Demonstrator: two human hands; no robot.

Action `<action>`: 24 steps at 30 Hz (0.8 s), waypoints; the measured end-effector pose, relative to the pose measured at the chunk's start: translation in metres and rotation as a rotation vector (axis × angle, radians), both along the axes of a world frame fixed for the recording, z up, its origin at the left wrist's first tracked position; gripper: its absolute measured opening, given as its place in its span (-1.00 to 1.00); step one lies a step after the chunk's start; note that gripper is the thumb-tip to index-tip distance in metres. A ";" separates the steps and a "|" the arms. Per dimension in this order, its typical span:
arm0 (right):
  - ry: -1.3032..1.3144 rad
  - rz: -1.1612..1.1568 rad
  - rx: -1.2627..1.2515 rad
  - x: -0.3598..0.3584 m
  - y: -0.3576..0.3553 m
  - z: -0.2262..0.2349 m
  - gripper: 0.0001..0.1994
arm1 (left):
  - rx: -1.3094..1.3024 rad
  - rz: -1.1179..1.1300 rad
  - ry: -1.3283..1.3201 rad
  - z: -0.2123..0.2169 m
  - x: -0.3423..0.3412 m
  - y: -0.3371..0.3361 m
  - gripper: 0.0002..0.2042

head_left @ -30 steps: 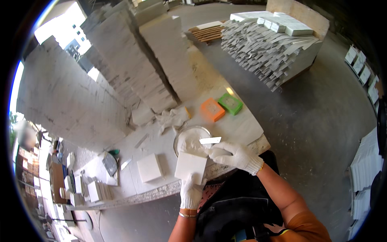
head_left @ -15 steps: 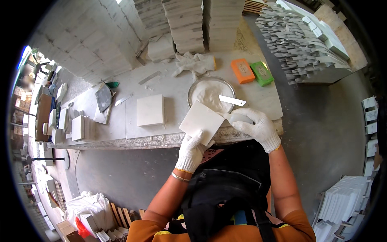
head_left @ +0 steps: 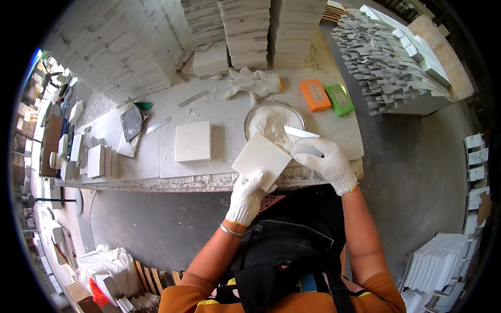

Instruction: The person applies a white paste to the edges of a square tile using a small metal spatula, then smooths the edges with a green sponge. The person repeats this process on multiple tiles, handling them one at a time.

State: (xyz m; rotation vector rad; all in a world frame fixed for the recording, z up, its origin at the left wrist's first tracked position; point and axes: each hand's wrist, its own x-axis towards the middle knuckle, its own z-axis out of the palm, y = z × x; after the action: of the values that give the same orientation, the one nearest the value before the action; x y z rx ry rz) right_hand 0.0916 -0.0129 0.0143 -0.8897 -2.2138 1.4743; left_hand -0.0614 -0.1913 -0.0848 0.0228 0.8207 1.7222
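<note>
My left hand [head_left: 246, 201], in a white knit glove, grips a white square tile [head_left: 262, 160] by its near edge, thumb on top. The tile is held over the table's front edge, its far corner close to a round metal bowl [head_left: 247, 119] of white powder or paste. At the tile's right corner, my gloved right hand [head_left: 330, 164] is closed round a smooth grey object [head_left: 308, 149], mostly covered by the fingers. Just beyond those fingers, a thin pale strip [head_left: 301, 132] lies across the bowl's right side; whether it touches the hand I cannot tell.
A thick white tile block [head_left: 193, 142] sits left of the bowl. Behind it lie a spare glove [head_left: 254, 83] and a flat metal strip [head_left: 193, 98]. Orange [head_left: 314, 95] and green [head_left: 340, 100] boxes stand right. Tall slab stacks [head_left: 245, 34] line the table's back.
My right hand has turned slightly, and the grey object sits closer to the tile's corner. The pale strip looks narrower. My left hand still holds the tile; the whole view has shifted a little.
</note>
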 end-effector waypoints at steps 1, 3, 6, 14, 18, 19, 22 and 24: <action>-0.004 0.008 0.014 0.000 0.002 -0.004 -0.71 | -0.003 0.000 -0.001 0.000 0.000 0.000 -0.48; -0.011 0.024 0.040 0.000 0.005 -0.014 -0.72 | -0.013 0.003 -0.001 0.001 0.001 0.001 -0.48; -0.024 0.031 0.029 0.000 0.005 -0.016 -0.72 | -0.024 0.007 -0.002 0.002 0.001 0.000 -0.48; 0.038 0.004 0.108 -0.001 0.005 -0.018 -0.72 | -0.033 0.004 -0.004 0.001 0.001 0.000 -0.49; 0.033 0.008 0.119 -0.001 0.006 -0.017 -0.73 | -0.028 0.003 -0.002 0.003 0.001 0.001 -0.49; 0.022 0.015 0.095 -0.002 0.005 -0.015 -0.73 | -0.029 0.004 -0.003 0.004 0.001 0.001 -0.49; -0.002 0.037 0.055 -0.005 0.003 -0.008 -0.73 | -0.024 0.010 -0.002 0.005 0.001 0.000 -0.47; -0.005 0.037 0.070 -0.004 0.005 -0.010 -0.73 | -0.020 0.008 0.001 0.004 0.001 0.001 -0.45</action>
State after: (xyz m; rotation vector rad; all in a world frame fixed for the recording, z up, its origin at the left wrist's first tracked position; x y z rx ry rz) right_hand 0.0876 -0.0082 0.0046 -0.8359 -2.2822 1.4031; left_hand -0.0604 -0.1905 -0.0804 0.0073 0.8394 1.7213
